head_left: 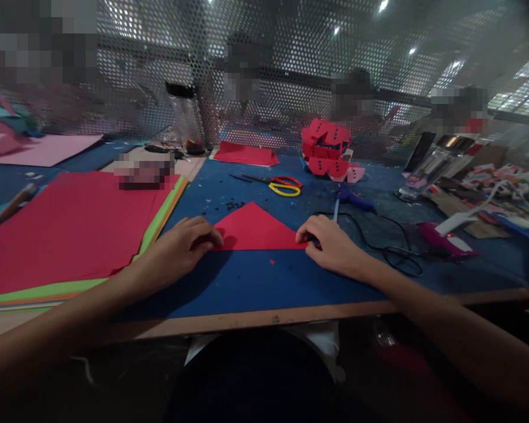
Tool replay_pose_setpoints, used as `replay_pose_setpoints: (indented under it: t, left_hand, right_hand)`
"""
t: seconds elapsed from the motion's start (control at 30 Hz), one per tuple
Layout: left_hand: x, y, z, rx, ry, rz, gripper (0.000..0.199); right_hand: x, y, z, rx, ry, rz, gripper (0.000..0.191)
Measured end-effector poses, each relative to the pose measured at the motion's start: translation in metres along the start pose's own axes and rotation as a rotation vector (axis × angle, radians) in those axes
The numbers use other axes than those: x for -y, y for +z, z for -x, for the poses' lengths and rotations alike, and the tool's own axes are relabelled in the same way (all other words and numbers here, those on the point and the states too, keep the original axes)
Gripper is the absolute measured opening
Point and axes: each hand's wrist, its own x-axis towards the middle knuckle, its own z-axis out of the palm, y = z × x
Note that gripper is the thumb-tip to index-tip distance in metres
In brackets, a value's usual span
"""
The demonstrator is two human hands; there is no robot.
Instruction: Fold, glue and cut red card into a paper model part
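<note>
head: left grip, right grip closed on red triangle, room before table edge

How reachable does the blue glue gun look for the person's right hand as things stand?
Probably yes: the blue glue gun lies just beyond the right hand and nothing tall stands between them, though that hand is at a corner of the red paper triangle.
</note>
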Motion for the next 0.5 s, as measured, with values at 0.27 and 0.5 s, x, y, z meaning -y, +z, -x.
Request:
replay_pose_setpoints:
  t: [0.27,0.5]
  left_hand:
    - [0.005,-0.003,0.004,0.005,0.024,0.043,0.026]
    - [0.002,0.0,0.008,-0.028,0.06,-0.026,0.024]
  right_hand:
    - [0.018,-0.005,-0.003,-0.023,-0.13,0.096,0.014]
    - [0.036,0.006,-0.024,0.085,-0.336,0.2,0.013]
